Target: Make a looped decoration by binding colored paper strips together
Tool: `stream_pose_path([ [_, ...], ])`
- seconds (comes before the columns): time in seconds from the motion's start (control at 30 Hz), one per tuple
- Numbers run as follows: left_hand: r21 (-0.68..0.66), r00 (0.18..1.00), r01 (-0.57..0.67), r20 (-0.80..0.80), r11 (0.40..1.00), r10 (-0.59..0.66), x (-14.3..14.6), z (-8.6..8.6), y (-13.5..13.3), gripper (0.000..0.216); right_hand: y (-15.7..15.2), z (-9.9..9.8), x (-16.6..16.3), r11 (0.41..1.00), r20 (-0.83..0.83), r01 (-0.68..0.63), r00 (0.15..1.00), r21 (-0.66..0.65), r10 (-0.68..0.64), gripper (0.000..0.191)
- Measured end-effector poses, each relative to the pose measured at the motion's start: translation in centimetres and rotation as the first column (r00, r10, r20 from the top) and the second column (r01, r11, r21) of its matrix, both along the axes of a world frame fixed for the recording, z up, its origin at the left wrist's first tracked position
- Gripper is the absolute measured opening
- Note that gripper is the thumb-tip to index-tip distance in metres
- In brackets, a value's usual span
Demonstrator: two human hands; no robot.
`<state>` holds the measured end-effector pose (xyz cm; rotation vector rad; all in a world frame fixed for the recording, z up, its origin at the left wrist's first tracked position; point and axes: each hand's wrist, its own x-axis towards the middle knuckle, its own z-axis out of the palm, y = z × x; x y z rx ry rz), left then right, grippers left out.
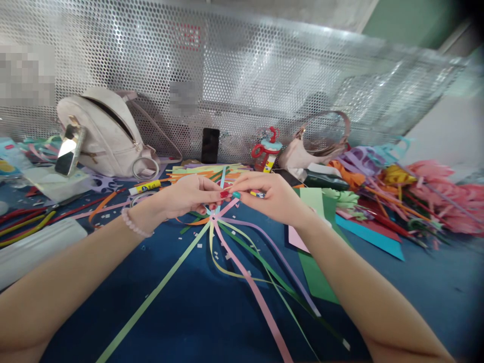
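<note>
My left hand [189,195] and my right hand [266,197] meet fingertip to fingertip above the table, both closed in a pinch. Between them is the end of a short pink paper strip [231,206], partly covered by fingers. A small blue, yellow and white object [257,194] shows among my right fingers; its kind is hidden. Below the hands, several strips fan out from one joined centre [213,218]. They include a light green strip [159,285], a long pink strip [251,286], a purple strip [282,252] and a dark green strip [272,267].
Paper scraps dot the blue table [166,322]. A yellow glue stick [144,188] lies left of the hands. Behind stand a beige backpack [109,136], a black phone [210,145] and a red-lidded cup [266,151]. Green paper [315,272] and paper flowers [446,196] lie right.
</note>
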<state>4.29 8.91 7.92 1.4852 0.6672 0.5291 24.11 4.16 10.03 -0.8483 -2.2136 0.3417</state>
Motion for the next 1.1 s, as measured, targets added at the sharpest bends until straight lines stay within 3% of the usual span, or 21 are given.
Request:
stream_pose_path([
  [0.83, 0.051, 0.999, 0.039, -0.02, 0.998, -0.038, -0.16, 0.1, 0.0, 0.023, -0.06, 0.09, 0.26, 1.0, 0.025, -0.002, 1.0, 0.019, 0.001, 0.016],
  [1.1, 0.097, 0.997, 0.023, -0.073, 0.995, -0.016, 0.15, 0.36, -0.64, 0.027, -0.11, -0.45, -0.22, 0.997, 0.007, 0.058, 0.998, 0.046, -0.059, 0.013],
])
